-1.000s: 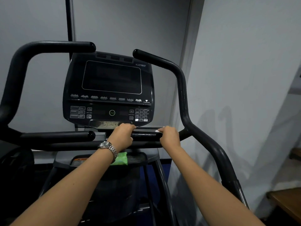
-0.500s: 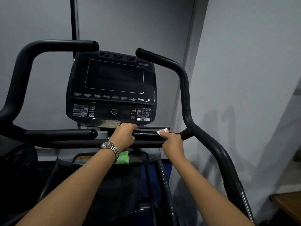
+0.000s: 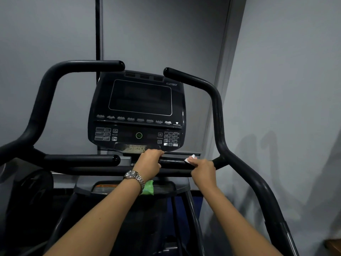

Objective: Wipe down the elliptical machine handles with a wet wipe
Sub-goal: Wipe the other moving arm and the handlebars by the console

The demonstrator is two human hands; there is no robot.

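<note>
A short black inner handle (image 3: pixel 173 162) runs level under the console. My left hand (image 3: pixel 148 163), with a metal watch on its wrist, grips that bar's left end. My right hand (image 3: pixel 203 169) is closed around the bar further right, pressing a white wet wipe (image 3: pixel 190 159) against it; a corner of the wipe sticks up above my fingers. The tall right handle (image 3: pixel 217 115) rises just past my right hand. The tall left handle (image 3: pixel 46 93) curves up at the left, with a second short inner handle (image 3: pixel 81 159) below it.
The black console (image 3: pixel 138 111) with a dark screen and buttons stands right above my hands. A green wipes pack (image 3: pixel 148 188) lies on the tray below the bars. Grey walls close in behind and at the right. A wooden surface (image 3: pixel 335 246) shows at the bottom right corner.
My right hand has slid a little to the right along the short bar with the wipe. My left hand keeps its grip. The view has tilted slightly upward.
</note>
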